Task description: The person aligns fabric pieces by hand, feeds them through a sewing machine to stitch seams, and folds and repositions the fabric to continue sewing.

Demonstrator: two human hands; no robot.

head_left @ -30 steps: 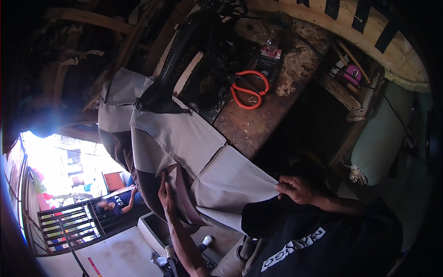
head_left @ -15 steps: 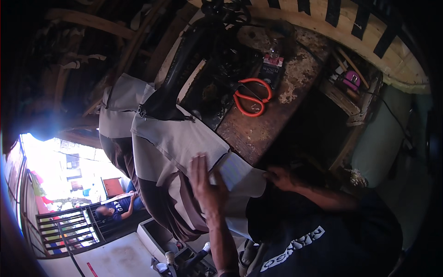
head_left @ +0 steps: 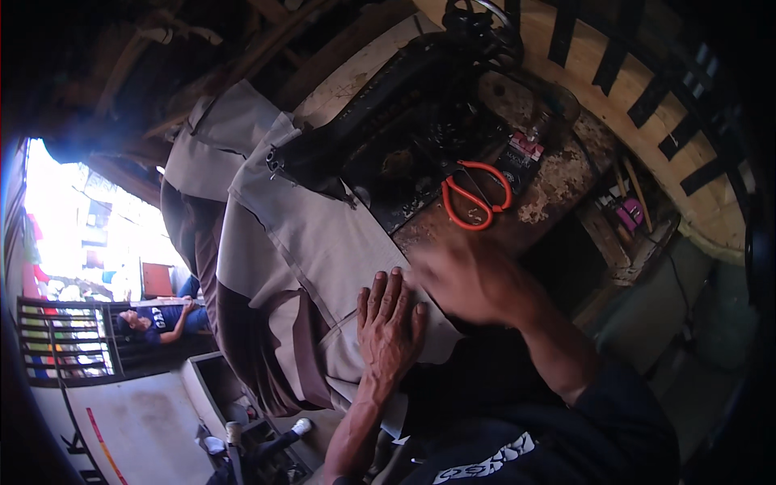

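My left hand (head_left: 390,323) lies flat on light grey fabric (head_left: 323,234), with its fingers stretched out and pointing away from me. Just right of it, my right hand (head_left: 465,279) is over the fabric's edge, its fingers smeared by motion. The fabric joins dark brown cloth (head_left: 255,356) that hangs in folds to the left. Its far part reaches the head end of a black sewing machine (head_left: 380,121). Beyond my right hand, scissors with orange handles (head_left: 449,208) rest on the worn wooden machine table (head_left: 558,194).
A small dark pack (head_left: 520,162) sits beyond the scissors. At the right is an open wooden drawer (head_left: 602,234) holding a pink item (head_left: 630,212). A person (head_left: 166,319) is in the bright background at the left, past dark railings (head_left: 65,339).
My right hand has moved left from the fabric's right edge to beside my left hand. The patterned patch seen there before no longer shows. The whole view has shifted.
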